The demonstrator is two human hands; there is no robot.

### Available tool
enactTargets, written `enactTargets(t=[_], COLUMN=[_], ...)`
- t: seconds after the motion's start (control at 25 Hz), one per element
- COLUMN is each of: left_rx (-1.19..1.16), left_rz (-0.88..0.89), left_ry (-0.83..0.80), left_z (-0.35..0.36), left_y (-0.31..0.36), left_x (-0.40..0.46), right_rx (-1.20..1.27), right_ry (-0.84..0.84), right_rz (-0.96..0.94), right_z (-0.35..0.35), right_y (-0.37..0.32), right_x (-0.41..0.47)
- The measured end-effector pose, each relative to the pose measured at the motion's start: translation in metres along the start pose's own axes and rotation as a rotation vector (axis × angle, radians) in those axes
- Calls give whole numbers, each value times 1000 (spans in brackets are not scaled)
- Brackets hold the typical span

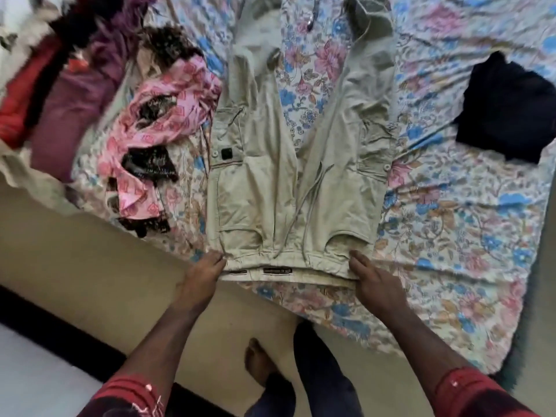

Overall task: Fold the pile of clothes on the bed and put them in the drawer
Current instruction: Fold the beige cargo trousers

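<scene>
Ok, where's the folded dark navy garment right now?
The folded dark navy garment lies alone on the floral bedsheet, far right, beyond the spread beige cargo trousers.

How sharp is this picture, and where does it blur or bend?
Head view: the beige trousers and both hands, left hand and right hand, at the waistband are fairly sharp; the pile of clothes at upper left is smeared by blur; the wide lens bows the bed edge; the light is soft and even, without glare; the dark folded garment shows almost no detail.
</scene>
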State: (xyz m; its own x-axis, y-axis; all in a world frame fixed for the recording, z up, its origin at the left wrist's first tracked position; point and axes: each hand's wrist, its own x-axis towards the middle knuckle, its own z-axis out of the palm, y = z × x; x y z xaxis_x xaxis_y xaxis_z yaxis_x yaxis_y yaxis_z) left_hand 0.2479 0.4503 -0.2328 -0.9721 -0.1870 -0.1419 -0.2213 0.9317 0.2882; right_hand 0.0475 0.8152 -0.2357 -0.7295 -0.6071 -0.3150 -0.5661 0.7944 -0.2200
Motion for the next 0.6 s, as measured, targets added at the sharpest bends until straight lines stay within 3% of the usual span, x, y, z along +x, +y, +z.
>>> enactTargets(t=[0.12, 0.4, 0.52, 0.6], left_rx=[8, -49, 74, 21], left_rz=[-18, -213, -156, -212], left_ry=[-29, -272, -303, -211], left_z=[11, 28, 25, 21], left_y=[4, 15, 19, 33], left_x=[-32, -66, -54, -44], right_rx=[-27, 22, 232, 539], right_ry=[-74, -43, -58, 44], right_rz=[3, -26, 80, 265], right_z=[21, 35, 32, 27], right_y=[-1, -12, -19, -32], right_x=[-24, -69, -64, -59])
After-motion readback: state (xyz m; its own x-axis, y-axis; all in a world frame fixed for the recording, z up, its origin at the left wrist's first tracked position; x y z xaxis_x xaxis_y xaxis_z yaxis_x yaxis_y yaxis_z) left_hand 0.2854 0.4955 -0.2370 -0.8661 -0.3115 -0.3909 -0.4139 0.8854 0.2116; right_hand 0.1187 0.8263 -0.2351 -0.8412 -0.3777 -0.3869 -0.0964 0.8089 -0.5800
